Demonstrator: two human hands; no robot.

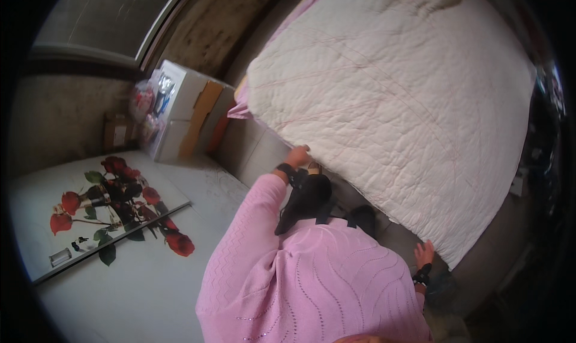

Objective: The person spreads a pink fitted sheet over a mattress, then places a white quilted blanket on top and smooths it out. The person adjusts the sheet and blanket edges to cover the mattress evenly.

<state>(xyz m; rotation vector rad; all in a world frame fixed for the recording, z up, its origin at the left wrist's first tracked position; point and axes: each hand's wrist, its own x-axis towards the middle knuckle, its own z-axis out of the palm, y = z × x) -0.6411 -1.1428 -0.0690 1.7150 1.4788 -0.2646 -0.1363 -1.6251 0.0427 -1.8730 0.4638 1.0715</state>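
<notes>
A broad off-white quilt (pixel 387 100) with pink stitching lines lies spread before me. Its surface is wrinkled, with a deeper fold near the far end. Pink cloth (pixel 241 104) shows from beneath its left side. My left hand (pixel 299 155) is at the quilt's near edge, left of my body, with its fingers curled on the border. Lower along the same edge, close to the right corner, is my right hand (pixel 423 254); its fingers are apart and against or just beside the quilt. Dark bands circle both wrists.
At left, a white surface (pixel 180 293) carries a panel with a red rose picture (pixel 135 194). White and brown boxes (pixel 189 113) stand beyond it, with plastic-wrapped items (pixel 144 100) alongside. Floor tiles (pixel 240 145) show between these and the quilt. A window (pixel 108 19) is at upper left.
</notes>
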